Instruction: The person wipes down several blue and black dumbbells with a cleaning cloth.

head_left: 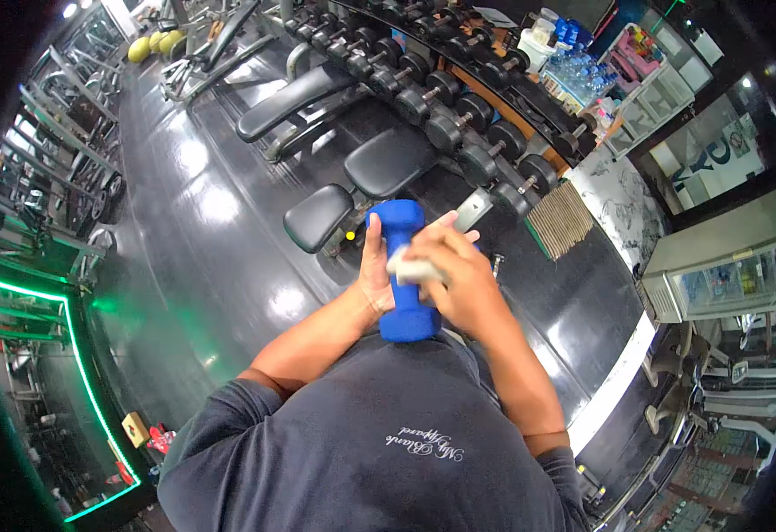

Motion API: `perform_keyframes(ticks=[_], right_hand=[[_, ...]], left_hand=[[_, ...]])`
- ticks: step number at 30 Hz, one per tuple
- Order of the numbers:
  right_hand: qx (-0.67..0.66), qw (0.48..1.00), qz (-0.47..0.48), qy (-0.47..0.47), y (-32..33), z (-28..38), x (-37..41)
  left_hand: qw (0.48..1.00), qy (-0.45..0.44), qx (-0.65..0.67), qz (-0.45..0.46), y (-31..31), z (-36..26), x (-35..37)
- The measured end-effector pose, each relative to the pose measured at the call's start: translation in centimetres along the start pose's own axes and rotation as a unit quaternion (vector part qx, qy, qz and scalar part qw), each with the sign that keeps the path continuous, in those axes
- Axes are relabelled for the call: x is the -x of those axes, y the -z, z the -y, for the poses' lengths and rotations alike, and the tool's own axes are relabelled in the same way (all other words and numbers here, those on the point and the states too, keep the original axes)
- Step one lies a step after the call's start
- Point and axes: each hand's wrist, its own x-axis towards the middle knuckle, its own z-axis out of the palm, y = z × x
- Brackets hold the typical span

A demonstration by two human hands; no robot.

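Head camera shows the blue dumbbell (408, 321) upright before the person's chest. The left hand (373, 270) is wrapped around its handle, and the right hand (463, 279) is closed on a pale cloth (408, 266) pressed there. Wiping seems midway, at the handle; whether the ends are done cannot be told. Beyond the dumbbell stand a black bench (388, 164) and a rack of dumbbells (459, 115).

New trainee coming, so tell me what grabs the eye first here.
A bright blue dumbbell stands upright at centre, gripped by the left hand while the right hand presses a pale cloth against it. Behind, a rack of black dumbbells runs toward the upper right; a green light strip glows at left.
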Motion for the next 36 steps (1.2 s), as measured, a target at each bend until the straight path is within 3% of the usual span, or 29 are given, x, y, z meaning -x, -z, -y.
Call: perform_keyframes(ticks=[2,5,6,9,10,13,17,18,21,26,29,30,33,36], right_hand=[[0.030,0.992,-0.118,0.021,-2.4,-0.9,-1.3],[-0.051,0.992,-0.111,-0.007,-2.9,-0.2,-1.4],[-0.067,0.996,-0.047,-0.039,-2.5,0.3,-1.0],[-0.060,0.993,0.098,-0.024,0.4,1.1,-0.1],[-0.114,0.978,0.175,-0.019,1.1,0.6,0.3],[-0.070,0.991,0.118,-0.008,0.5,0.9,-0.4],[-0.020,0.990,-0.140,0.007,-3.1,-0.8,-1.7],[-0.012,0.988,-0.155,-0.005,-3.2,-0.8,-1.9],[-0.072,0.995,-0.045,-0.048,-1.8,-0.3,-1.0],[-0.063,0.986,0.145,-0.049,0.9,0.2,-0.3],[-0.001,0.998,-0.044,-0.042,-1.6,-2.1,-1.4],[-0.003,0.995,-0.091,-0.046,-2.4,-3.0,-1.6],[-0.054,0.957,-0.237,-0.156,-2.1,-2.5,-0.5],[-0.124,0.927,-0.352,-0.035,-0.8,-3.8,2.4]], left_hand=[[0.998,-0.036,0.034,-0.049,-0.3,0.4,0.1],[0.997,-0.072,0.033,-0.021,-2.3,0.6,0.0],[0.999,-0.012,0.034,0.031,-1.8,0.0,0.0],[0.998,-0.005,-0.058,0.022,-1.1,-0.7,0.1],[0.998,-0.007,-0.044,0.039,-0.1,-0.7,0.0],[0.998,0.002,0.001,0.064,0.2,-0.3,-0.1],[0.999,-0.027,0.028,0.008,-0.1,0.0,-0.1],[0.999,-0.021,0.033,-0.005,0.3,0.0,-0.3],[0.999,-0.036,-0.036,-0.018,0.6,-0.6,-0.4],[0.997,-0.034,-0.040,-0.059,1.7,-1.0,-0.3],[0.987,-0.051,0.008,-0.153,3.7,-0.5,-0.2],[0.981,-0.074,0.011,-0.181,1.9,-0.3,-0.3],[0.978,-0.039,0.068,-0.192,5.8,-0.5,-0.7],[0.951,-0.100,0.073,-0.283,3.8,-0.1,-1.4]])
